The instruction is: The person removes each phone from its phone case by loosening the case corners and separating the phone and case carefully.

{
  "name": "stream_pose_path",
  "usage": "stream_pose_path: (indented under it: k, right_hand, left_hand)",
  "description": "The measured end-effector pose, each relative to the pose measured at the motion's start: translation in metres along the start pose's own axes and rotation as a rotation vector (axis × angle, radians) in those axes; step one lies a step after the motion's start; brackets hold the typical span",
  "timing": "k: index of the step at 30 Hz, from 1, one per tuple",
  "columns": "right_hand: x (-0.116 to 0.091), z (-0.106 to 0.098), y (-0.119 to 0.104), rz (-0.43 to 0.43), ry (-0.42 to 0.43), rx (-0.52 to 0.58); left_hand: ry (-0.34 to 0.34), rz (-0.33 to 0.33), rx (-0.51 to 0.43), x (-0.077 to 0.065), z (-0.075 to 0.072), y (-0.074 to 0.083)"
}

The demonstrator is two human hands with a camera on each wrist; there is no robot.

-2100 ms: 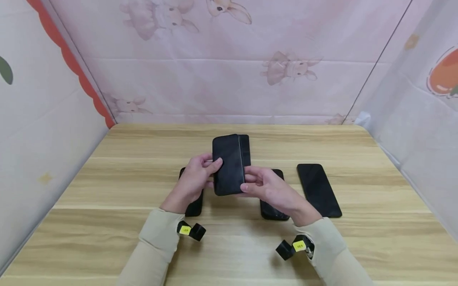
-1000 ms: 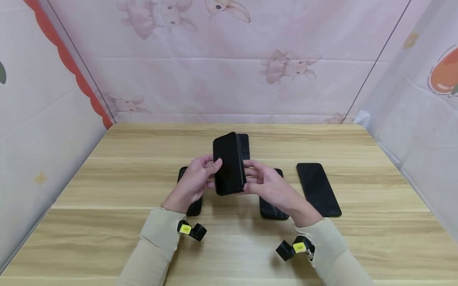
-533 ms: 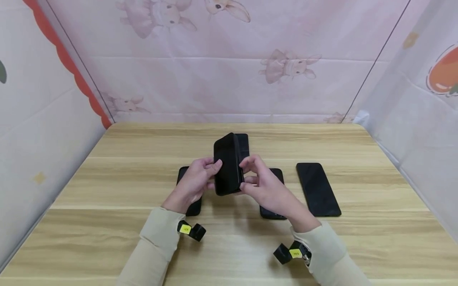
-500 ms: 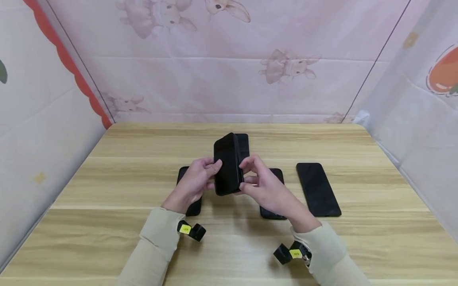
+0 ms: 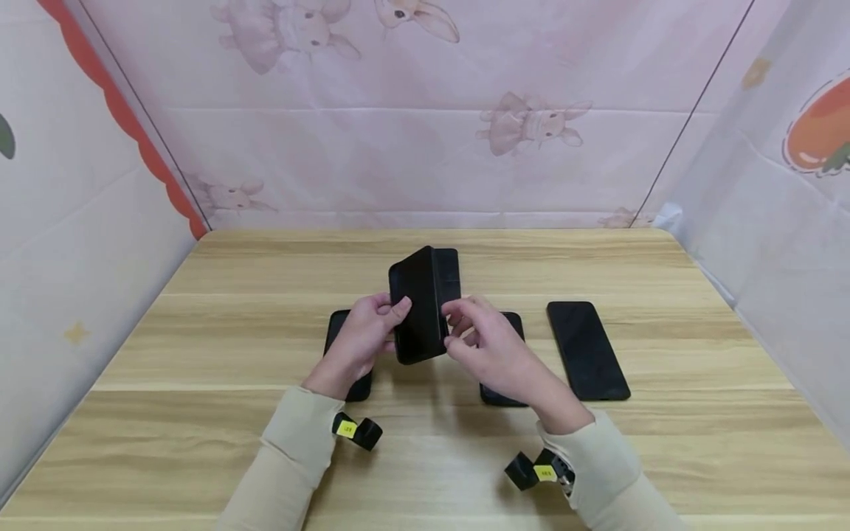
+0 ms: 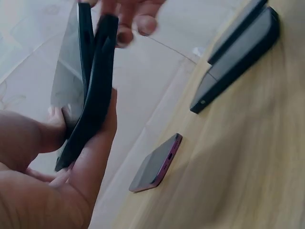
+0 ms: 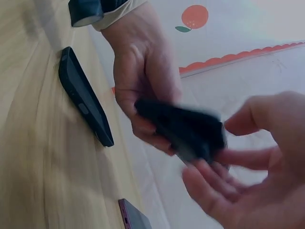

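My left hand grips a phone in a black case upright above the table, thumb on its face and fingers behind. In the left wrist view the phone and the bent phone case stand apart at the top, with a wedge-shaped gap between them. Lower down they still meet, in the left hand. At the right edge my right hand has thumb and curled fingertips on the case; the right wrist view is blurred there. A dark flat item shows behind the held phone.
On the wooden table lie an open-topped black case at left, partly under the left forearm, a black item under the right hand, and a black phone farther right. A purple-edged phone lies farther back.
The held phone has turned, its face angling more to the left. My right fingers have come away from behind its edge and curl at the right side. The table items stay put.
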State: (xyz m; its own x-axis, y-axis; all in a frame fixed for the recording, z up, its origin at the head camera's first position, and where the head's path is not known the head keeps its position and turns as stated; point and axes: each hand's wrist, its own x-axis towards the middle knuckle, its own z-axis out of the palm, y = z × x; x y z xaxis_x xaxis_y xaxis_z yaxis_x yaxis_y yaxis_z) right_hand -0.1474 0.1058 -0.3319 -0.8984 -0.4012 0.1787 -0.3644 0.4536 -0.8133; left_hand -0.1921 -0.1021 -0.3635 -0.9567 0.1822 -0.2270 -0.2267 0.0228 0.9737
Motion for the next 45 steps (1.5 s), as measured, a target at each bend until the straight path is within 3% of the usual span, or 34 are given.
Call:
stream_pose_path:
  k: [4,10,13,17,21,27,32,45]
  right_hand:
    - [0.003,0.002,0.001,0.088,0.061,-0.008]
    - [0.008,0.002,0.009,0.236,0.01,0.162]
    - [0.01,0.0,0.016,0.257,-0.011,0.225]
    - [0.012,-0.005,0.024,0.266,-0.02,0.313]
    - [0.01,-0.01,0.031,0.253,-0.024,0.327]
    - [0.011,-0.014,0.038,0.238,-0.032,0.356]
    - [0.011,-0.021,0.042,0.273,-0.014,0.361]
    - [0.022,-0.045,0.069,0.358,0.079,0.388]
  left_hand:
    - [0.098,0.025,0.048,0.0,0.007,-0.001]
    - [0.184,0.049,0.16,-0.003,0.013,0.001]
    - [0.149,0.054,0.194,-0.005,0.011,0.003]
    - [0.019,0.066,0.154,-0.008,0.005,0.005]
    - [-0.089,0.05,0.118,-0.009,0.0,0.007]
    - [-0.08,0.037,0.165,-0.01,-0.004,0.009]
    - [-0.078,0.024,0.174,-0.011,-0.009,0.009]
    - [-0.08,-0.012,0.327,-0.017,-0.023,0.003]
